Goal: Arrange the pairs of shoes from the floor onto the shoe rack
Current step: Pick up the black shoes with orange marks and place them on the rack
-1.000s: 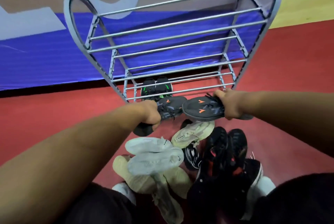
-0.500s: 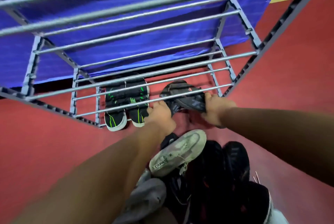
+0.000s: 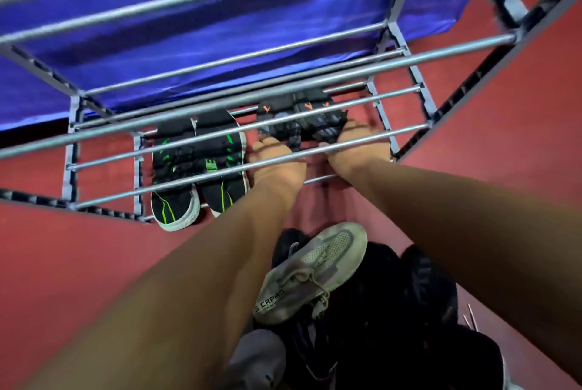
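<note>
The dark orange-marked shoes [image 3: 315,130] now sit on the grey metal rack [image 3: 409,52]'s bottom tier mid-frame, with the grip of left hand [image 3: 271,150] and right hand [image 3: 362,153] still holding them.

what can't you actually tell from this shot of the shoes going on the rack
- Head view: whether the left hand and right hand have a grip on the orange-marked shoes or merely touch them; the rack rails cross the fingers.
- Head view: how many dark shoes lie in the floor pile; both arms and the bottom edge cut it off.
</note>
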The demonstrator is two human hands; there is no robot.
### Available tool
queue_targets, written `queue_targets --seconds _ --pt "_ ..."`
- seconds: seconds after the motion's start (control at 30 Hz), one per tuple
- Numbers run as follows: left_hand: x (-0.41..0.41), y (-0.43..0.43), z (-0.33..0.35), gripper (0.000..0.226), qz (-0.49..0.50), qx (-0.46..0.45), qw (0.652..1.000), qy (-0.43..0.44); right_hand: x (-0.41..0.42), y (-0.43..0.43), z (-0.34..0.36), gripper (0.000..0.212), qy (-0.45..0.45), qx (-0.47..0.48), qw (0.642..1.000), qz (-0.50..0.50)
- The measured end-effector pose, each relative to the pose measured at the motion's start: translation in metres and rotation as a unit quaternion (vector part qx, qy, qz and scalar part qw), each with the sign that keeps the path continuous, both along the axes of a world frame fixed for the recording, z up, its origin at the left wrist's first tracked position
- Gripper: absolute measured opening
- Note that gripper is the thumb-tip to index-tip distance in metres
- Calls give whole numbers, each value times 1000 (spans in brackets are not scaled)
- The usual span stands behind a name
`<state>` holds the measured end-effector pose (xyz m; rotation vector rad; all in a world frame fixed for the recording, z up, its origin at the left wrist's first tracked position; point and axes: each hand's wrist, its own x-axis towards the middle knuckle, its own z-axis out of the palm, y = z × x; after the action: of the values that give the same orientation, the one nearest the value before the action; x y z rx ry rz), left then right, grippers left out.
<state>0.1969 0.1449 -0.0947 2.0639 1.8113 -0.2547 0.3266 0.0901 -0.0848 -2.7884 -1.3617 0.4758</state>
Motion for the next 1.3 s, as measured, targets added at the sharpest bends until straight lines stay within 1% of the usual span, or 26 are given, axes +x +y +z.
queue_targets --seconds 0.03,0.07,0.1,0.13,0.17,0.23,0.27,0.33,0.4,0.53,0.6,0.67,0.77,0.83,0.87,0.93,1.0,1.03,1.07,1.13,1.2,1.3 --pt "-3 0 -1 76 10 -13 1000 -22 1 -1 -1 59 10 -9 1000 -2" --pt "-5 -1 -2 83 22 -27 999 -36 3 -5 -2 76 21 -30 999 4" --pt "-8 -1 -2 92 35 -46 998 -38 5 -9 -1 90 31 -50 998 12" --pt "-11 -2 0 101 42 -63 997 -34 7 -13 -1 99 42 -63 997 24" --pt "-14 -2 -1 106 47 -79 995 -32 10 -18 -2 104 53 -71 995 34" --pt "-17 -4 1 100 50 -79 994 -48 14 -26 -3 106 76 -59 994 43" --pt "-18 -5 2 96 52 -68 995 -57 14 -29 -4 105 80 -40 995 36" --pt "-19 -10 5 100 64 -53 994 -74 12 -30 -3 101 67 10 997 24" --pt "-17 -16 3 102 89 -58 990 -91 12 -25 -2 94 64 38 997 8" --pt "-11 -19 5 108 90 -89 989 -79 17 -10 3 72 96 -5 995 10" --pt "-11 -17 8 108 92 -103 987 -83 16 -8 5 66 107 7 994 -2" --pt "-14 -15 8 115 72 -94 990 -72 15 -10 2 67 100 28 994 -11" --pt "-24 -17 6 122 27 -115 992 -54 11 -15 -2 86 120 -26 992 -20" --pt "-33 -16 4 121 33 -145 986 -76 11 -20 -4 92 152 -8 988 -37" --pt "-38 -16 5 116 23 -143 986 -84 11 -24 -5 92 163 22 985 -47" --pt "-48 -18 6 94 -26 -106 991 -73 8 -38 -6 89 153 73 984 -58" --pt "-57 -29 11 70 -49 -85 992 -82 0 -58 -5 83 119 82 988 -57" --pt "-62 -37 12 64 -51 -80 991 -97 -5 -67 -5 77 99 85 990 -56" --pt "-67 -46 16 62 -54 -66 990 -115 -10 -77 -5 73 77 91 991 -54" --pt "-78 -64 18 61 -67 -34 985 -156 -19 -93 -3 73 43 97 993 -54" --pt "-92 -82 18 63 -86 -21 980 -176 -28 -104 -1 71 44 81 993 -68" --pt "-114 -106 23 61 -100 -9 980 -171 -42 -114 13 54 55 26 996 -68"
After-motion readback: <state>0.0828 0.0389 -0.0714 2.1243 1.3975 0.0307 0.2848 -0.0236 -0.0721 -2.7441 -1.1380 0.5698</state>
